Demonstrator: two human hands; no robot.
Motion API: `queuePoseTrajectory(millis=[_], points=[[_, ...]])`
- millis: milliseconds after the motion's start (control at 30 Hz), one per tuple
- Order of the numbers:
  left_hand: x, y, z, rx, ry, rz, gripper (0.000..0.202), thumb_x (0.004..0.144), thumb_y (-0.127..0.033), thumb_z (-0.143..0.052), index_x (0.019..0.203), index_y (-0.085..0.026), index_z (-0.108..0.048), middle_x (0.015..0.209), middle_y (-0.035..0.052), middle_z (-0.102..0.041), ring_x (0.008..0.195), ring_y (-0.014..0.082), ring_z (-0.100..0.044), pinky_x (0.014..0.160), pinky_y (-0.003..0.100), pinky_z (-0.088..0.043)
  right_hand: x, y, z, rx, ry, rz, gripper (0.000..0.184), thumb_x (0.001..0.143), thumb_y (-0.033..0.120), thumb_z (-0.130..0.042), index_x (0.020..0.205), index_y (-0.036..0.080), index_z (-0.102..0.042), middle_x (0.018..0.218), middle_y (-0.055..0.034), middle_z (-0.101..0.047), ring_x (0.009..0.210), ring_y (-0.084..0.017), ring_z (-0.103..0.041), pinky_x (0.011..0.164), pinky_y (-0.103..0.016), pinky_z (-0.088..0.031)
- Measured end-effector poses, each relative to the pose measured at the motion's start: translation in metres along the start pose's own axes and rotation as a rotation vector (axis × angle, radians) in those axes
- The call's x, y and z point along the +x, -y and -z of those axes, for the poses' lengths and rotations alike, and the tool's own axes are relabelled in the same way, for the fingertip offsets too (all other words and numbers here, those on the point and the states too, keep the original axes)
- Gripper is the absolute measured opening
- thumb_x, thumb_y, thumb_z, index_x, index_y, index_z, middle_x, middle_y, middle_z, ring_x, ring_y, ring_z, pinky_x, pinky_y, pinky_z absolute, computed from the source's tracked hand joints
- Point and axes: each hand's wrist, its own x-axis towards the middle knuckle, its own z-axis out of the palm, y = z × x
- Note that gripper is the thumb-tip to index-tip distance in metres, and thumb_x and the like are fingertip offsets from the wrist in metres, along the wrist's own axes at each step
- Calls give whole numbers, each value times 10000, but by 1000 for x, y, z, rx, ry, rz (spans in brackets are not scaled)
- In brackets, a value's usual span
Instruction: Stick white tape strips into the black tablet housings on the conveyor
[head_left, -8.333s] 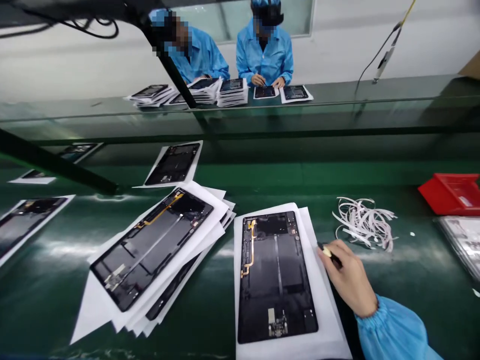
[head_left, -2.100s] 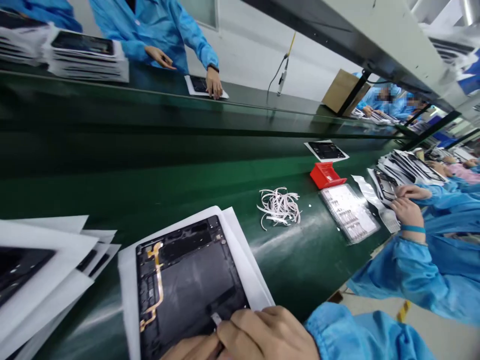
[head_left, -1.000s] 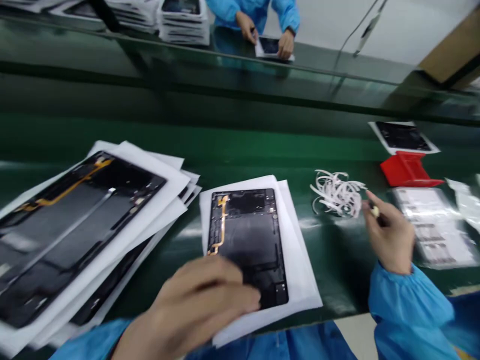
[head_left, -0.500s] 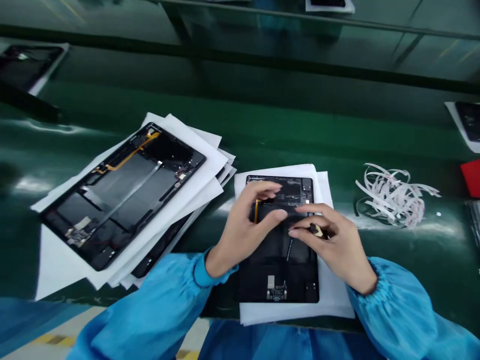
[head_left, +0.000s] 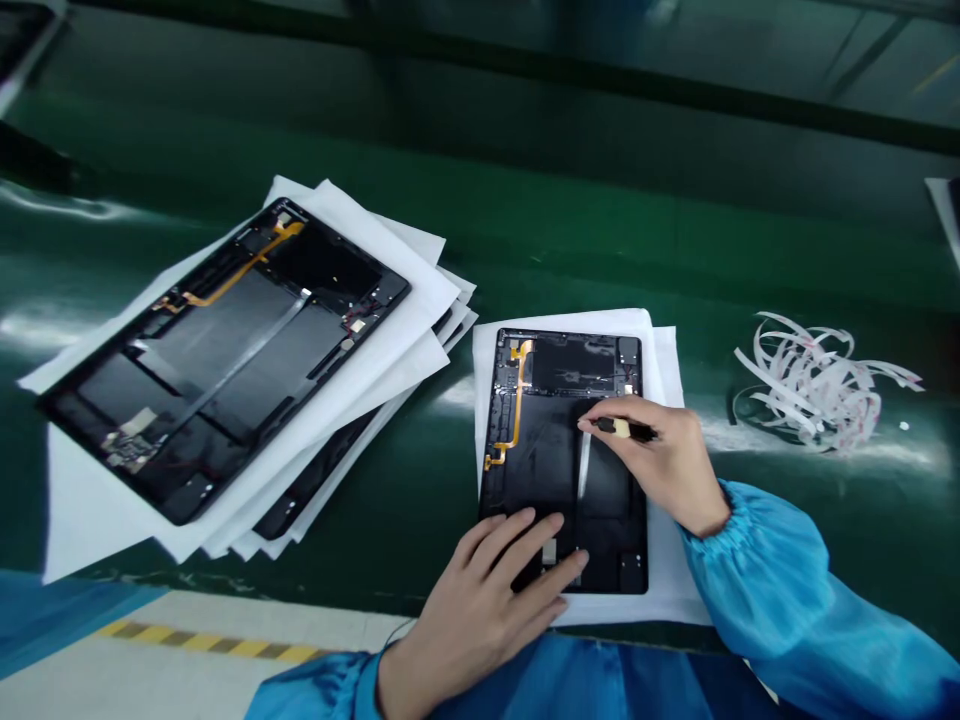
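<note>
A black tablet back housing [head_left: 562, 460] lies on a white paper sheet [head_left: 664, 375], with an orange flex cable [head_left: 516, 405] along its upper left side. A thin pale strip [head_left: 583, 465] stands out on the housing, right below the tool's tip. My right hand [head_left: 660, 465] is shut on a slim black tool [head_left: 626, 429] with a cream band, its tip over the housing. My left hand [head_left: 487, 590] rests with spread fingers on the housing's lower edge, hiding part of the lower end.
A stack of similar housings on white sheets [head_left: 225, 340] lies to the left on the green conveyor belt [head_left: 525, 230]. A tangle of pale peeled strips [head_left: 817, 380] sits to the right. Beyond the belt's near edge is a floor with yellow-and-black tape [head_left: 210, 643].
My left hand has dropped from the housing's upper part to its lower edge, uncovering the orange cable. My right hand has shifted up the housing, with the tool still in it.
</note>
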Motion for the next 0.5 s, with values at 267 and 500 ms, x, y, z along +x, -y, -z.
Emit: queuePoseTrajectory(millis=[267,500], points=[[0,0,-1,-15,7,-8,252,930,-371,-638,1160,-302,-714,1187,13,-700,1174,224,-534,1112,360,-271,2,-7,-9,-29,-44,60,92,842,179,-712,913,222,-751,902,9,-782,830,-168,-742,758,-232,-587],[-1,1,-4,-3,10,-79,280,919,-341,-661,1180,-251,-707,1197,-42,-724,1180,194,-540,1190,341,-178,2,-9,-13,-106,-41,135,201,847,68,-645,951,211,-741,940,-1,-786,861,-178,-750,825,-257,-586]])
